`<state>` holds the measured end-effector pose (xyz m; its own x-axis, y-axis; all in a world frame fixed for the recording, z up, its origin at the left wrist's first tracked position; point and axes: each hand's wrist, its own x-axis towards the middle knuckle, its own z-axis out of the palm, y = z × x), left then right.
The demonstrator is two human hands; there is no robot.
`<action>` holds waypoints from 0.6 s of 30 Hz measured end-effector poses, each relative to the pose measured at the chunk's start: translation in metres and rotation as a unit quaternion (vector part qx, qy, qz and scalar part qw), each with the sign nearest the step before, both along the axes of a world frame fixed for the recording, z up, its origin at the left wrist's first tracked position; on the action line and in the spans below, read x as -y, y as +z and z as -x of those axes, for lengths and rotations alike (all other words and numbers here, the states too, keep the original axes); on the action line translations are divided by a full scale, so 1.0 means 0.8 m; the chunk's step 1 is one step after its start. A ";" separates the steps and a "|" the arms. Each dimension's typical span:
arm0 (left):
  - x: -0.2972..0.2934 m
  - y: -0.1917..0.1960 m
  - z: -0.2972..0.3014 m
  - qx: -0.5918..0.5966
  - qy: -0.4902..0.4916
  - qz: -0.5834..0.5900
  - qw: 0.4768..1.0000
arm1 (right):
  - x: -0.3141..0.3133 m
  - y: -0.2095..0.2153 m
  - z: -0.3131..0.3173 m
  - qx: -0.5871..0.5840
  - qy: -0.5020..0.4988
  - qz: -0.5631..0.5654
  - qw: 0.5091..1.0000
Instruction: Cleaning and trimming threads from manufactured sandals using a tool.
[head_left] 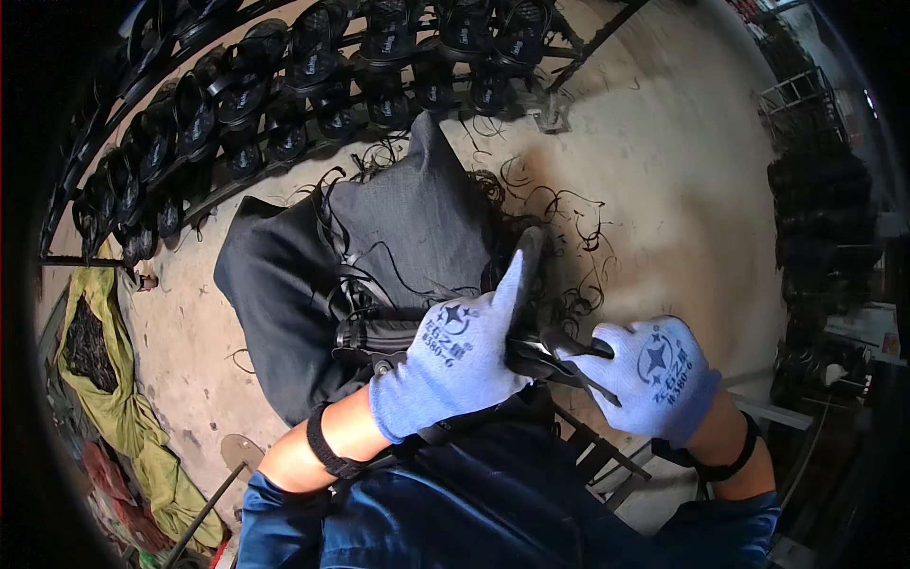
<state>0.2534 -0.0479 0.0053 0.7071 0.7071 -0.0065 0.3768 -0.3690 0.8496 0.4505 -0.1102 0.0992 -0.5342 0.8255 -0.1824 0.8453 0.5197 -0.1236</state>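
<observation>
The 2 hands, both in light blue gloves, work apart from each other above the lap. The left hand (460,346) is closed over a black piece (540,363), with 1 finger extended upward along a dark rounded end (534,248); the fingertips under the glove are hidden. The right hand (654,375) is clamped on a black forked item (599,379), which passes between the thumb and fingers; its kind cannot be told. The black piece is located between the hands and runs beneath the left hand. A dark grey cloth (408,218) covers the legs, and thin black strips (490,190) lie in tangles on the cloth and on the floor (682,190) beyond it. Black bands (327,441) encircle both wrists. At the upper left, a metal rack (592,45) carries rows of black sandals (387,43). At the lower left, a yellow-green sack (156,455) lies open around dark scraps (87,346). At the right edge, dark goods (823,237) are stacked in a column.
</observation>
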 end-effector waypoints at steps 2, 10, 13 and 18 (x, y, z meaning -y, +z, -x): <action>-0.006 -0.012 0.014 0.003 -0.019 0.010 1.000 | 0.004 0.014 -0.007 0.042 -0.048 0.084 0.994; -0.024 -0.040 0.061 -0.080 -0.039 0.036 0.995 | -0.019 -0.026 -0.022 -0.051 -0.029 0.096 0.994; -0.024 -0.025 0.059 -0.084 -0.069 0.005 0.994 | 0.017 -0.027 -0.044 -0.050 -0.054 0.083 0.994; -0.014 0.003 0.049 -0.135 -0.149 -0.132 0.971 | 0.001 -0.035 0.018 -0.036 -0.018 0.088 0.995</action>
<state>0.2145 -0.0367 0.0073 0.8785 0.4731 -0.0662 0.4153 -0.6880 0.5951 0.4361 -0.1109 0.0710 -0.5215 0.8027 -0.2891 0.8488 0.4538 -0.2711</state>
